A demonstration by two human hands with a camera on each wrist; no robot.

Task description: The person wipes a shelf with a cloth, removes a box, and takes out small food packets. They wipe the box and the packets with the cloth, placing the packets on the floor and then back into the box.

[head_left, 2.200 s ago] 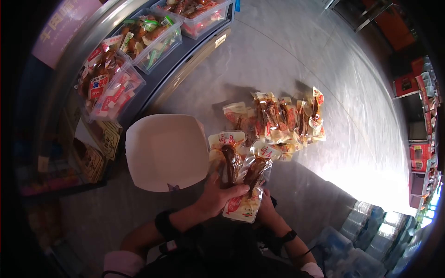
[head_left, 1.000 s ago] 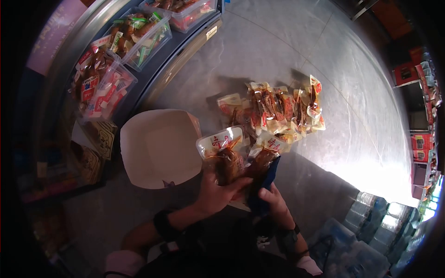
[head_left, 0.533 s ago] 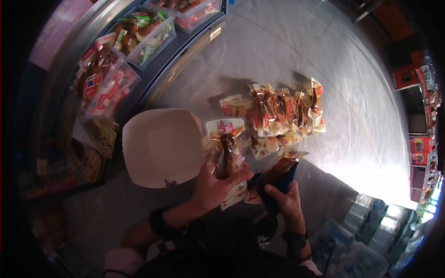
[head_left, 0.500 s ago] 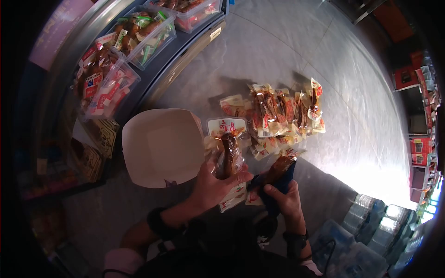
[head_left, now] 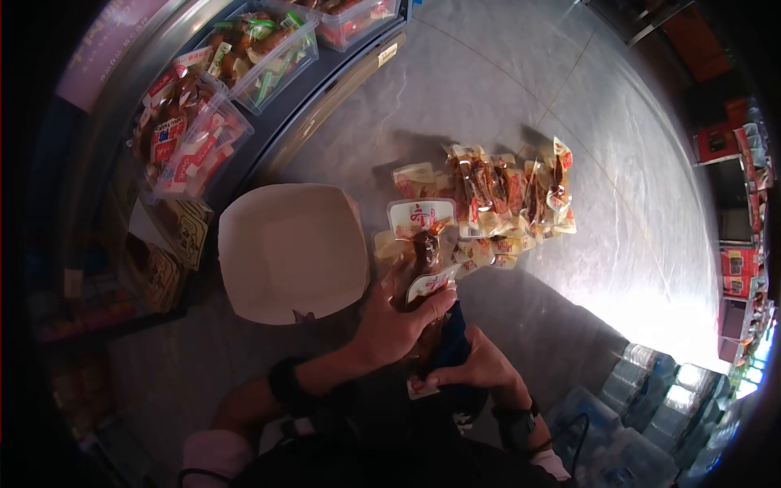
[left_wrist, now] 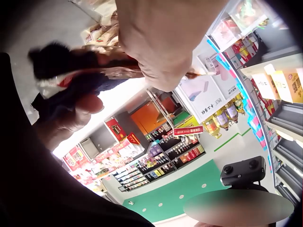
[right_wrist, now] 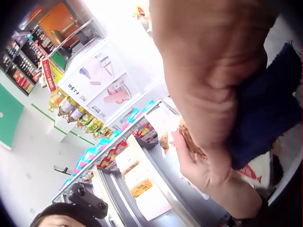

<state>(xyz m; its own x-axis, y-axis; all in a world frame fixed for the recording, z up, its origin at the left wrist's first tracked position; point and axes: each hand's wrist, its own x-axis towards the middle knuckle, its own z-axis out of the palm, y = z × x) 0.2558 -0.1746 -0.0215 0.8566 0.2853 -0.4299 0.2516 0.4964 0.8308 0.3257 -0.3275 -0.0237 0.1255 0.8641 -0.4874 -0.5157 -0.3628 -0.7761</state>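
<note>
In the head view the left hand (head_left: 394,324) grips a clear packet of brown food (head_left: 426,248) with a white, red-printed top, and its thumb lies over a second packet (head_left: 429,285). Just below, the right hand (head_left: 482,363) pinches a dark blue cloth (head_left: 452,342) against the lower part of that second packet. The right wrist view shows the blue cloth (right_wrist: 267,106) beside the right hand (right_wrist: 203,80), with the left hand (right_wrist: 203,172) under it. Beyond the hands lies a pile of similar packets (head_left: 488,195). A pale, empty tray (head_left: 293,252) stands left of the hands.
Clear bins (head_left: 281,69) of packaged food line a shelf at the upper left, above brown patterned boxes (head_left: 179,236). Wrapped bottles (head_left: 630,378) and clear tubs (head_left: 582,415) stand at the lower right. Grey surface (head_left: 472,89) extends beyond the pile.
The right hand has moved left and down with cloth and packet, back against the left hand. The left hand's packet has shifted slightly right and up. Earlier, the cloth came into the right hand.
</note>
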